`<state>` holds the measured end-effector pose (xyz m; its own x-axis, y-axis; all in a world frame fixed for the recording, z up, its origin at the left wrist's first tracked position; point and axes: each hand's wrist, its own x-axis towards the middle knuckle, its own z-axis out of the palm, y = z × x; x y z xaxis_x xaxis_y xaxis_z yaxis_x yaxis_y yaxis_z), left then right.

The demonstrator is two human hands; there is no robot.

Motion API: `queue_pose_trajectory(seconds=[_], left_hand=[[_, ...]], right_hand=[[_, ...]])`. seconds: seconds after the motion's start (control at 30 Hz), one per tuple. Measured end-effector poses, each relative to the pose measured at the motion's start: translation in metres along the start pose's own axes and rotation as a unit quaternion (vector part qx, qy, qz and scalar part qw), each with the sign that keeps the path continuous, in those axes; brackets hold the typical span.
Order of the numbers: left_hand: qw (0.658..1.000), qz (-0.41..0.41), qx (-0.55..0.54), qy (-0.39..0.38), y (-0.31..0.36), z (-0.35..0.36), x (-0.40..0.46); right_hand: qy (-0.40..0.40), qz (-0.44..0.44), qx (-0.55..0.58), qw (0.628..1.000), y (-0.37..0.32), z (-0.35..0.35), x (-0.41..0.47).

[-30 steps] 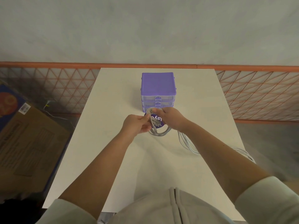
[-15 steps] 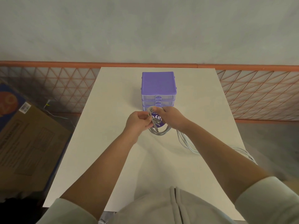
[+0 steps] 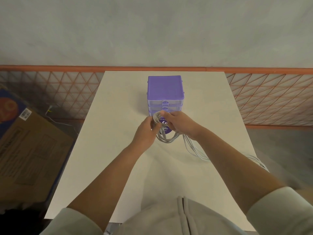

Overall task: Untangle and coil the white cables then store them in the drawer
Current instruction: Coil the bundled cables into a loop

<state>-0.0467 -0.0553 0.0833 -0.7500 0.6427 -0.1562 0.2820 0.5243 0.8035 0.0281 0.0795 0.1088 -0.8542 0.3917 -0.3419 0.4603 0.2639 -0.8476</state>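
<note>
We hold the coiled white cable (image 3: 165, 138) just before the purple drawer unit (image 3: 165, 92). Our left hand (image 3: 146, 133) and right hand (image 3: 179, 123) both close their fingers on it. Loose cables (image 3: 196, 150) trail right.

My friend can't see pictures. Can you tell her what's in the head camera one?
Two hands, left hand and right hand, hold a coil of white cable above a white table, right before a small purple drawer box. More loose cable trails right.
</note>
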Motion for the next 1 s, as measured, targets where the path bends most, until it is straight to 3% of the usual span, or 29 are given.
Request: queue_pose_trajectory(seconds=[0.23, 0.43, 0.7, 0.9, 1.0], left_hand=[[0.999, 0.002, -0.046, 0.008, 0.001, 0.002, -0.005], [0.987, -0.019, -0.123, -0.104, -0.005, -0.016, 0.001], [0.926, -0.084, -0.303, -0.21, -0.004, -0.035, -0.007], [0.884, -0.117, -0.392, -0.228, -0.002, -0.033, -0.01], [0.905, -0.113, -0.343, -0.223, -0.003, -0.03, -0.01]], right_hand=[[-0.017, -0.009, 0.034, 0.999, -0.001, 0.0, -0.004], [-0.03, -0.018, 0.042, 0.998, 0.006, -0.004, -0.005], [-0.048, -0.028, 0.053, 0.997, 0.011, -0.004, -0.001], [-0.046, -0.015, 0.063, 0.997, 0.013, -0.006, -0.002], [-0.056, -0.018, 0.067, 0.996, 0.014, -0.006, -0.002]])
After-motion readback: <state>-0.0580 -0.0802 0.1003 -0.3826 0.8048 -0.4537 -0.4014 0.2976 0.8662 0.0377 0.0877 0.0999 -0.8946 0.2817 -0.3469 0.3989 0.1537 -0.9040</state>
